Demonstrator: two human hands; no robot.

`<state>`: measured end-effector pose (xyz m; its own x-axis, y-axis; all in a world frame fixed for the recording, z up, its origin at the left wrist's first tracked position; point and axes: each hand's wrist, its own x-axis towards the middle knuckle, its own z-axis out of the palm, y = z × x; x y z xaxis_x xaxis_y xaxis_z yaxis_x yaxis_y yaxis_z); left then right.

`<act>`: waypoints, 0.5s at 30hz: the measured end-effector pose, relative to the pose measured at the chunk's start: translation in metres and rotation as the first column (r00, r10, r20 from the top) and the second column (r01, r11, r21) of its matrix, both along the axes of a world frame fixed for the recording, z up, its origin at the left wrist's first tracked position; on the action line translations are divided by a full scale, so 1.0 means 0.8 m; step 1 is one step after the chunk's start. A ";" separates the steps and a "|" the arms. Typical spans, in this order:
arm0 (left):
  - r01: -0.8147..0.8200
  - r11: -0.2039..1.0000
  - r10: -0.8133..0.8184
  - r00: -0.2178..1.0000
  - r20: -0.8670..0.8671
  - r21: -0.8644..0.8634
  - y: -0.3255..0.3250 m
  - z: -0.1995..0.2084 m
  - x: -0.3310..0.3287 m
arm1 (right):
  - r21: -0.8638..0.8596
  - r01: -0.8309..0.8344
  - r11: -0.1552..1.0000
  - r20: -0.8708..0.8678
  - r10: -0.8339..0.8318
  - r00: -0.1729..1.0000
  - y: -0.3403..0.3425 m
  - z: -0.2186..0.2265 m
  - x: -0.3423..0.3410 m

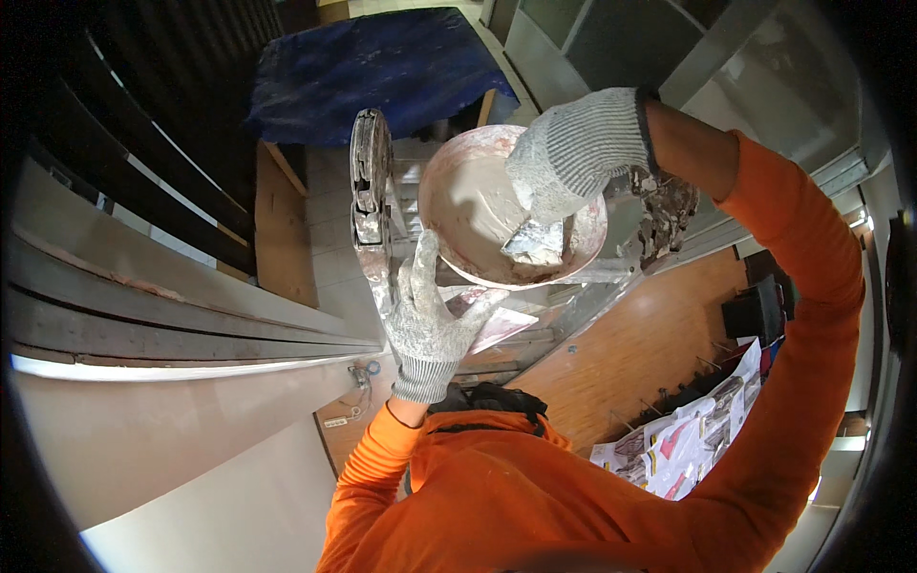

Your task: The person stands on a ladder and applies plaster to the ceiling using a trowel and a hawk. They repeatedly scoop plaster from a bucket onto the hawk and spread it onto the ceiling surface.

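Observation:
My right hand (565,158), in a grey knit glove caked with white, is closed over the handle of a putty knife (535,243). Its coated blade dips into wet off-white plaster (485,205) inside a round pinkish bucket (430,181). My left hand (430,320), gloved the same way, lies at the bucket's near left side with fingers stretched toward the rim and thumb spread. Close beside that thumb is a flat, plaster-smeared plate (503,329); whether the hand touches it, I cannot tell. A spattered ladder (371,191) stands around the bucket.
A blue sheet (382,72) covers something beyond the ladder. To the left run dark slats and a pale wall ledge (191,334). Below right lies a wooden floor (621,344) with printed sheets (702,430) on it. Glazed panels (793,95) rise on the right.

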<state>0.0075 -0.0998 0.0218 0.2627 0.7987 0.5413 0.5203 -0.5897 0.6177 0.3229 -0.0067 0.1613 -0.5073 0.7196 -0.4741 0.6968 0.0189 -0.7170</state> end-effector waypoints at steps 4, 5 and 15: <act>-0.005 0.997 0.005 1.000 -0.005 -0.081 -0.004 0.003 -0.002 | -0.028 -0.086 0.996 0.015 0.087 0.996 0.018 -0.009 -0.003; -0.009 0.997 0.009 1.000 0.006 -0.078 -0.004 0.003 -0.002 | -0.028 -0.107 0.994 0.008 0.107 0.994 0.024 -0.008 0.000; 0.019 0.987 -0.026 0.999 -0.044 -0.159 -0.003 -0.018 -0.005 | -0.114 -0.197 0.974 -0.059 0.191 0.980 0.045 -0.033 0.000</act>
